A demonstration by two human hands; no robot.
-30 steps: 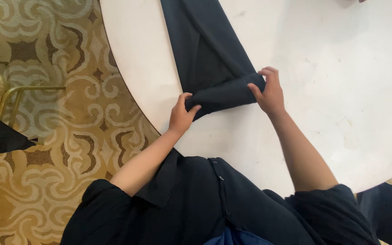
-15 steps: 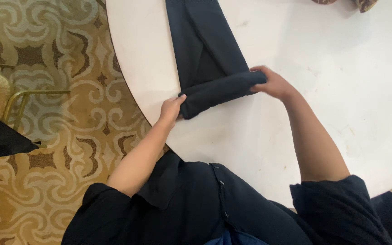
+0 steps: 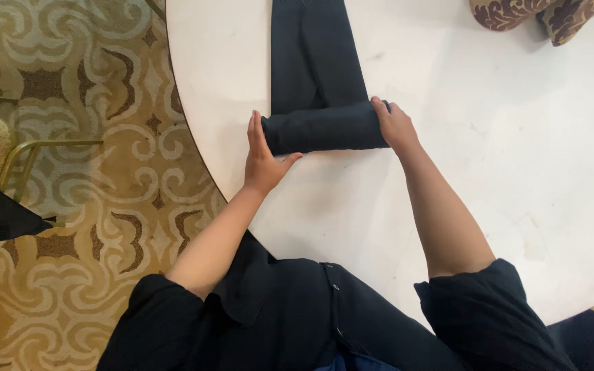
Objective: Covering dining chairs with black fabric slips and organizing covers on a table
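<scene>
At the left edge of the frame, a chair's gilt metal frame (image 3: 49, 145) is standing on the patterned carpet (image 3: 104, 89), well apart from the work. The round white table (image 3: 489, 206) is filling the centre and right. The left hand (image 3: 262, 161) is standing on edge, flat and upright, fingers together and straight, pressing against the left end of the rolled part of a dark navy cloth (image 3: 324, 127). That roll is lying crosswise just above mid-frame, while the unrolled strip is running up to the top edge. The right hand (image 3: 394, 127) is resting over the roll's right end, fingers curled down onto it; how firmly it is gripping I cannot tell.

To do this well, in my judgement, both ends should be kept square (the left palm is acting as a stop), the roll kept tight and level, and the pressure kept even so that neither end is creeping ahead. At the upper right corner, a brown patterned cushion (image 3: 517, 14) is lying on the table, well apart.
</scene>
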